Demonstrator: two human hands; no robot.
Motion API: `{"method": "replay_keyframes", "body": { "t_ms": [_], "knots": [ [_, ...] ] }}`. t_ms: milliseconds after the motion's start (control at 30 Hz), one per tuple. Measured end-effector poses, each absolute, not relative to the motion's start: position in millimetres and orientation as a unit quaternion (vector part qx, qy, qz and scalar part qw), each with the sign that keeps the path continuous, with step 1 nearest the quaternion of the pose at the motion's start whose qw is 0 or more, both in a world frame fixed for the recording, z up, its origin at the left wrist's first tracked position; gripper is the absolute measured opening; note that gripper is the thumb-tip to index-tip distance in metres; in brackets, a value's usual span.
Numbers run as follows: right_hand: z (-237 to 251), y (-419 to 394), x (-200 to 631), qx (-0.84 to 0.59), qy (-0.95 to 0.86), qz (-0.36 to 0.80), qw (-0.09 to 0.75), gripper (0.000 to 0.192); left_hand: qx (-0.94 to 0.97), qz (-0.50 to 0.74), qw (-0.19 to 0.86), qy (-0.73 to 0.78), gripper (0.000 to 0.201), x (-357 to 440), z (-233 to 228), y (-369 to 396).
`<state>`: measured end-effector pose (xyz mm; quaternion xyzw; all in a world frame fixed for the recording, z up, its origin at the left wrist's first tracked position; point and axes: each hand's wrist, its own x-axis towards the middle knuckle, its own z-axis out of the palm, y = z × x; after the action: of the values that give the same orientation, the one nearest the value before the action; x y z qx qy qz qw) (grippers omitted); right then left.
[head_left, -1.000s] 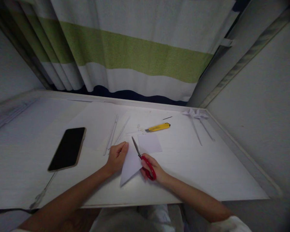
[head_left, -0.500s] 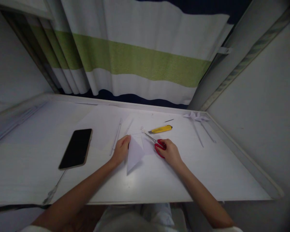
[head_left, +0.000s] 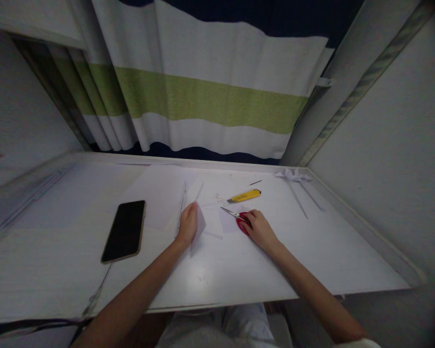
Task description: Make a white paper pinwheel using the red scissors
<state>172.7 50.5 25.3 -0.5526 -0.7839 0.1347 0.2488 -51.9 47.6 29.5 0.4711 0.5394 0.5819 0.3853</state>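
My left hand is closed on a folded piece of white paper, which stands tilted, almost edge-on, above the table. My right hand has its fingers around the red handles of a pair of scissors. The scissors are low over the table, their blades pointing left toward the paper. Beneath the blades lies another piece of white paper. A yellow utility knife rests just beyond the scissors, beside some thin curled scraps.
A black-screened phone lies at left with a cable running to the front edge. White sheets and thin rods are left of centre. White folded paper shapes on sticks lie at back right. A striped curtain hangs behind.
The folded paper in my left hand has turned from facing the camera to nearly edge-on, away from the scissors. My right hand stays on the scissors. The view has shifted slightly.
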Motion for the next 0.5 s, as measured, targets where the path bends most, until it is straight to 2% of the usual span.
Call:
{"method": "replay_keyframes", "body": {
  "t_ms": [167,300,500],
  "knots": [
    [51,45,155,-0.526,-0.786,0.178,0.272,0.027,0.466,0.595,0.355,0.55,0.028,-52,27,47],
    [68,33,125,-0.46,-0.794,0.28,0.284,0.028,0.453,0.614,0.328,0.557,0.03,-50,31,44],
    [49,33,96,-0.421,-0.749,0.391,0.33,0.02,0.446,0.623,0.346,0.542,0.026,-46,34,40]
  ]
}}
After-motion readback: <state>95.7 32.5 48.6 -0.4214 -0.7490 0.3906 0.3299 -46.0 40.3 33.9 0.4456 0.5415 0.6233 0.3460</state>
